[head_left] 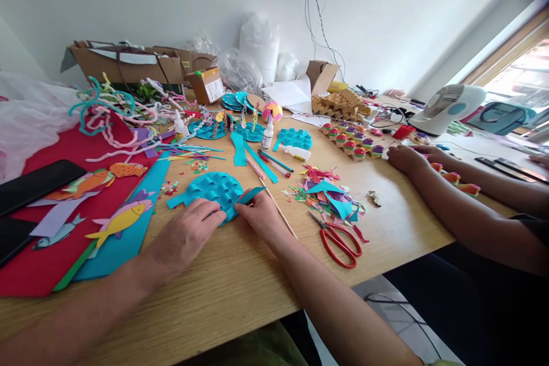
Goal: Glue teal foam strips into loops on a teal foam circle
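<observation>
A round blue disc with raised, woven-looking strips lies on the wood table in front of me. My left hand grips its near edge, fingers bent and close together. A flat blue strip is pinched in my right hand at the disc's right side; its free end points up and right. Another blue tab sticks out at the disc's left. Just beyond my right hand lies a thin wooden stick. Red-handled scissors rest to the right, near a pile of coloured scraps.
Glue bottles, pencils and more blue discs stand farther back. Foam fish lie on coloured sheets at left. At right, a co-worker's arms reach over the table near a painted egg carton.
</observation>
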The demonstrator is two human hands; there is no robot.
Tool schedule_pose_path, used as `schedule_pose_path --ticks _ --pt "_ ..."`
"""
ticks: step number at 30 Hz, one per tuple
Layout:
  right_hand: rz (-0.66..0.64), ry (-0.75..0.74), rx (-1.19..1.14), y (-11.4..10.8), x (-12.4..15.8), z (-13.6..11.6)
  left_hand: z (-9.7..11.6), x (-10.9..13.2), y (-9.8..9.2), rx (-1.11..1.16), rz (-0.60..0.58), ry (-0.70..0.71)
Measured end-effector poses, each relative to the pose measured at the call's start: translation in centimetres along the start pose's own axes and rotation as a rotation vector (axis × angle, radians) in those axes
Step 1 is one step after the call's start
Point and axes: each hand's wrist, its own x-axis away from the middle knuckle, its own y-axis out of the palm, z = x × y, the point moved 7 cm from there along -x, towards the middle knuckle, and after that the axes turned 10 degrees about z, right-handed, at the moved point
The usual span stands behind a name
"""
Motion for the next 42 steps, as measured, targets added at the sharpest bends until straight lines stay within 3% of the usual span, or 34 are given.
schedule_pose_path --ticks 8,21,42 --pt "0.035 -0.051 0.169 0.0 -0.3 0.1 -0.2 -1.5 1.8 0.003 -0.135 0.018" --pt "0.071 -0.052 0.373 -0.3 0.1 -0.7 -0.3 -2.0 2.6 0.027 -0.146 0.013" --pt "0.074 -0.072 0.367 -0.3 0.1 -0.9 -0.2 -2.1 3.1 0.003 -0.231 0.001"
